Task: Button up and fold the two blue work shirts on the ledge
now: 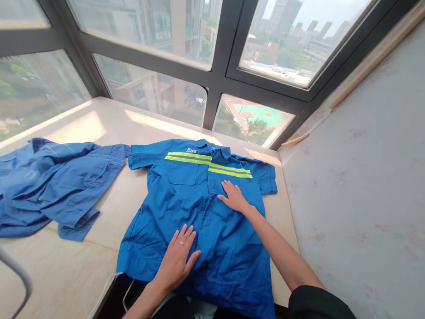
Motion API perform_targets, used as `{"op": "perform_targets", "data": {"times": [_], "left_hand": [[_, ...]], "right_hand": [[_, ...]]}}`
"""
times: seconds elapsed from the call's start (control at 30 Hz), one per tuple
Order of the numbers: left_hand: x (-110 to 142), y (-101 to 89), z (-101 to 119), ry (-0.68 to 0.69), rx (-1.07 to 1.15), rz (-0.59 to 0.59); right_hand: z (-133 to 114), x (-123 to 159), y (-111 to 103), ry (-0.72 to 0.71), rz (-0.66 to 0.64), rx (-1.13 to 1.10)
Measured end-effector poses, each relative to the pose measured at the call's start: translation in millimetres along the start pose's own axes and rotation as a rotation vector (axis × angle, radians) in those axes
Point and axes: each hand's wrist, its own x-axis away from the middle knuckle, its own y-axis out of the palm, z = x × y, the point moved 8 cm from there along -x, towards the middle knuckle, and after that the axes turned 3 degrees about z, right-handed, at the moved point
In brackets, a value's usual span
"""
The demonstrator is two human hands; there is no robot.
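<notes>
We find our left hand (pixel 176 264) open, palm down, on the lower front of the blue shirt (pixel 170 210), just left of its centre closure; a ring (pixel 182 243) is noted on one finger. Our right hand (pixel 233 197) is likewise open and laid flat on the shirt's upper front, right of the closure and below the reflective stripes (pixel 230 170). Neither hand grips anything. The shirt, our landmark, lies face up on the pale tabletop (pixel 112 220), collar away from us, short sleeves spread to both sides, its front creased and its hem reaching past the near edge. Lettering and a pocket (pixel 183 174) are recorded on its left side. Left of the shirt lies a second blue garment (pixel 55 184), rumpled, one corner close to the shirt's left sleeve. A white cable (pixel 102 294) runs by the shirt's lower left corner; farther left stands a curved grey tube (pixel 11 260). Beyond the collar are framed windows (pixel 166 19); right of the shirt rises a floral-patterned wall (pixel 363 194).
</notes>
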Motion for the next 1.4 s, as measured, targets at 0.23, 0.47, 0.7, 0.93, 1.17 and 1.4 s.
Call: {"op": "perform_targets", "data": {"times": [0.23,0.47,0.7,0.93,1.17,1.4], "left_hand": [[23.6,-6.2,-3.1,0.140,-0.072,-0.065],[34.7,-15.6,-4.8,0.204,-0.061,-0.139],[61.8,-31.8,-23.0,0.235,-0.010,-0.072],[69.5,-41.3,-52.4,0.256,-0.033,-0.041],[86.5,-66.3,-77.9,0.285,-0.068,0.073],[97.3,-66.5,-69.6,0.180,-0.100,0.006]], "right_hand": [[15.9,4.3,-1.0,0.049,0.027,0.136],[6.8,3.2,-11.1,0.114,0.106,0.163],[-34.7,68.8,4.8,-0.022,0.237,0.141],[-2.8,113.7,16.8,0.083,0.285,0.135],[9.4,109.5,9.5,0.061,0.292,0.109],[3.5,109.0,9.4,0.157,0.246,0.089]]}}
